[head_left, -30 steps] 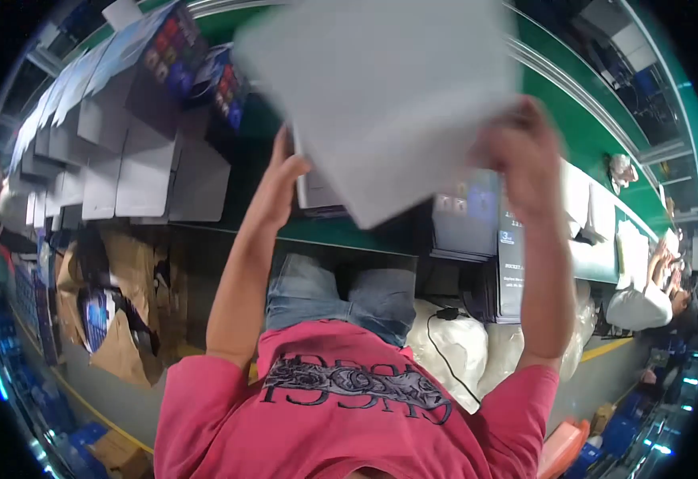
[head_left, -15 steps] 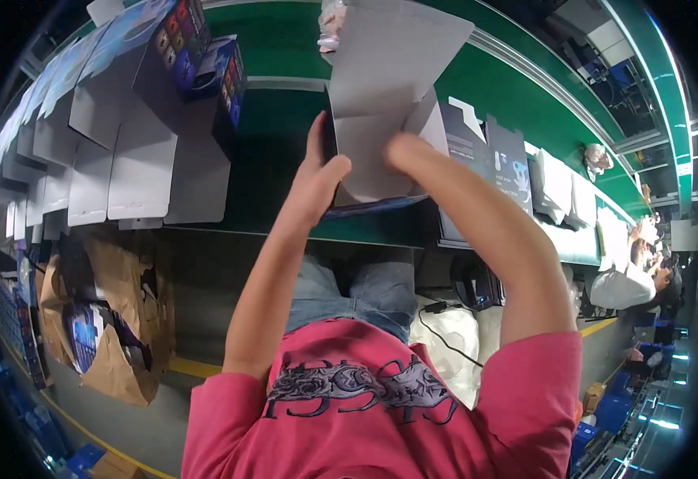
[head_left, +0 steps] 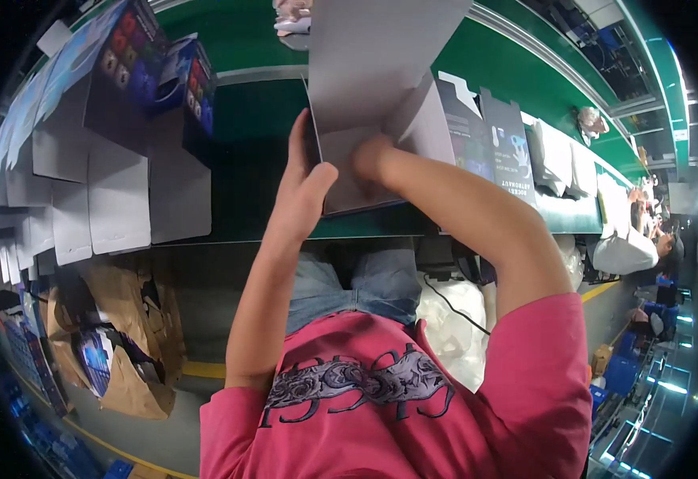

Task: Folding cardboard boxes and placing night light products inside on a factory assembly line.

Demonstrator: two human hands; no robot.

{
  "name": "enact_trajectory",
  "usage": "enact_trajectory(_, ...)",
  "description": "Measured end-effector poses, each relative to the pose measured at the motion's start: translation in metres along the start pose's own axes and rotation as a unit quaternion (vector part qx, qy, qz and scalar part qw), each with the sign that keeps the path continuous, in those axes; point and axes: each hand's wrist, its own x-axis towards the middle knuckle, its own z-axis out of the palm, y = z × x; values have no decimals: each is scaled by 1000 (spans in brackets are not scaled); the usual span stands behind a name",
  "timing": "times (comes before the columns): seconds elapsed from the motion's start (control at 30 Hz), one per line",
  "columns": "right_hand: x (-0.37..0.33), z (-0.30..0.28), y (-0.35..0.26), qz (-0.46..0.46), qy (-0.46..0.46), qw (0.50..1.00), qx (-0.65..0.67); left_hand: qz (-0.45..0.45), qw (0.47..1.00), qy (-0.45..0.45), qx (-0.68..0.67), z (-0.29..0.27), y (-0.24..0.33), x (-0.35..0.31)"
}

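An open cardboard box with a pale grey inside stands on the green work surface in front of me, its large flap raised at the far side. My left hand grips the box's left wall, with the thumb on the near side and the fingers along the outer face. Down inside the box is my right hand, close to the bottom. Its fingers are blurred and partly hidden, so I cannot make out whether they hold anything.
Several open grey-lined cartons stand in a row at the left. Dark printed boxes and white packages line the right. A torn brown paper sack sits on the floor at lower left; a white bag lies under the surface's edge.
My right hand has moved down and left, deeper into the box. The left hand still holds the left wall, and the box sits slightly farther left in view.
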Motion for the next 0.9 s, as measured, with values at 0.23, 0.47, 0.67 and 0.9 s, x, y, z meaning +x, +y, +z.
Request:
enact_trajectory(0.23, 8, 20, -3, -149, 199, 967, 45, -12, 998, 4, 57, 5, -2, -1)
enact_trajectory(0.47, 0, 18, -25, -2, 123, 983, 138, 5, 999, 12, 42, 12, -4, -4)
enact_trajectory(0.67, 25, 37, -9, -83, 160, 983, 40, -13, 996, 17, 88, 14, 4, -1)
enact_trajectory(0.9, -4, 27, -23, -169, 212, 958, 95, 2, 992, 6, 124, 19, 2, -8)
